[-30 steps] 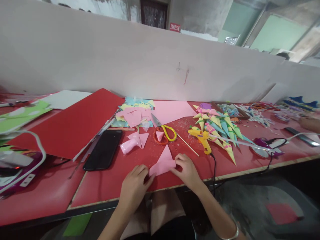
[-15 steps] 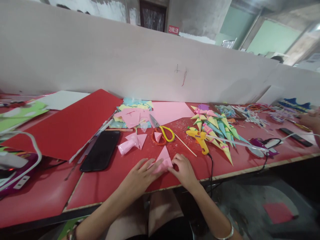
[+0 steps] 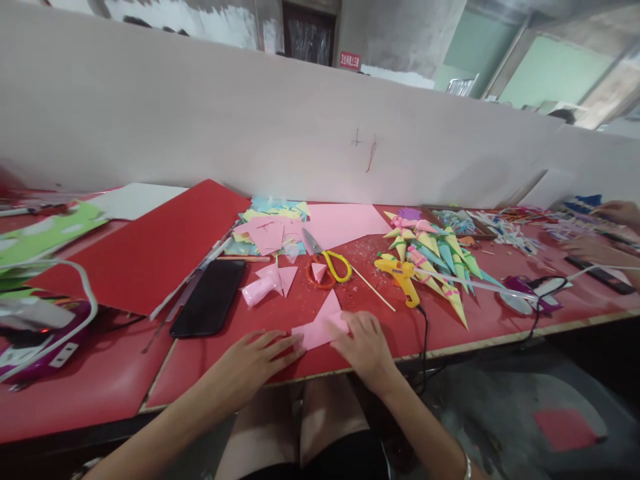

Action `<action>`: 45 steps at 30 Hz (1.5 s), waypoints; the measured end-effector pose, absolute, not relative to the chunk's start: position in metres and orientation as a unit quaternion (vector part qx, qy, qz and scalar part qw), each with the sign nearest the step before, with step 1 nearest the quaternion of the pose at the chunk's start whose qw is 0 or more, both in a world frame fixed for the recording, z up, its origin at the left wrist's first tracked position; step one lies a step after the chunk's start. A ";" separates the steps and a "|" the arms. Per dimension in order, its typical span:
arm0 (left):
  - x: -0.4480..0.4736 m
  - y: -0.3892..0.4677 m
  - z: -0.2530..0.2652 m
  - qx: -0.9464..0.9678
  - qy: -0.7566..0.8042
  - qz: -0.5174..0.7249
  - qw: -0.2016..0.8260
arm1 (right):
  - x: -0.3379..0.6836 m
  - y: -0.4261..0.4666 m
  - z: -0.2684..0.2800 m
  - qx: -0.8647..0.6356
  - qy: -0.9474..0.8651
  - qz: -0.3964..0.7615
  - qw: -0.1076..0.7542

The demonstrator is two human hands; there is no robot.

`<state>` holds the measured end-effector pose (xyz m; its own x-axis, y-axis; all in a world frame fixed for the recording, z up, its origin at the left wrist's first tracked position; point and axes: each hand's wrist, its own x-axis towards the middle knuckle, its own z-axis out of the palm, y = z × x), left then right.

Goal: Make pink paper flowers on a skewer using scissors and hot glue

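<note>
A pink foam-like sheet piece (image 3: 320,330) with a pointed top lies near the table's front edge. My left hand (image 3: 260,360) rests flat with fingers stretched, its fingertips at the piece's left corner. At the right side, my right hand (image 3: 364,343) has its fingers bent over the edge of the same piece, thumb and fingers closed on it. Just beyond lie scissors (image 3: 330,265) with red and yellow handles, and a small folded pink piece (image 3: 318,271) sits on the red handle loop. A pink roll in clear wrap (image 3: 261,288) lies to the left.
On the right are a yellow glue gun (image 3: 403,280) and a pile of coloured cones (image 3: 443,257). A thin stick (image 3: 374,289) lies between. Leftward are a black phone (image 3: 210,300) and a large red sheet (image 3: 150,250). Another person's hand (image 3: 620,213) shows at far right.
My left hand has slid left off the middle of the pink piece to its corner. My right hand has moved further over its right side. The other person's hands have come further into view.
</note>
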<state>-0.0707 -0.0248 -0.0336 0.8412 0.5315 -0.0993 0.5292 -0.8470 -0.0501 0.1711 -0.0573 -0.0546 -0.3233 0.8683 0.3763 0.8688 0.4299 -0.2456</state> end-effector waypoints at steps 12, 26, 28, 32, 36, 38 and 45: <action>-0.081 -0.023 -0.032 -0.964 -0.263 0.027 -0.002 | 0.198 -0.076 -0.045 -0.532 -0.822 0.086 0.182; -0.080 -0.027 -0.031 -0.959 -0.283 0.012 -0.025 | 0.204 -0.060 -0.028 -0.542 -0.776 0.107 0.306; -0.078 -0.028 -0.032 -0.956 -0.291 0.006 -0.025 | 0.191 -0.051 -0.022 -0.500 -0.805 0.140 0.289; -0.075 -0.033 -0.031 -0.950 -0.310 -0.019 -0.034 | 0.178 -0.034 -0.023 -0.494 -0.824 0.204 0.188; -0.068 -0.040 -0.024 -0.934 -0.341 -0.079 -0.071 | 0.177 -0.025 -0.024 -0.487 -0.818 0.264 0.156; -0.060 -0.042 -0.019 -0.915 -0.368 -0.137 -0.091 | 0.177 -0.024 -0.019 -0.467 -0.827 0.274 0.153; -0.013 -0.043 -0.009 -0.890 -0.376 -0.215 -0.140 | 0.184 -0.028 -0.006 -0.468 -0.824 0.198 0.250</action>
<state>-0.0132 -0.0430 -0.0090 0.6248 0.7303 0.2763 0.6097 -0.6773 0.4116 0.1841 -0.0282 -0.0060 -0.4359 0.8708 0.2272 0.6725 0.4830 -0.5608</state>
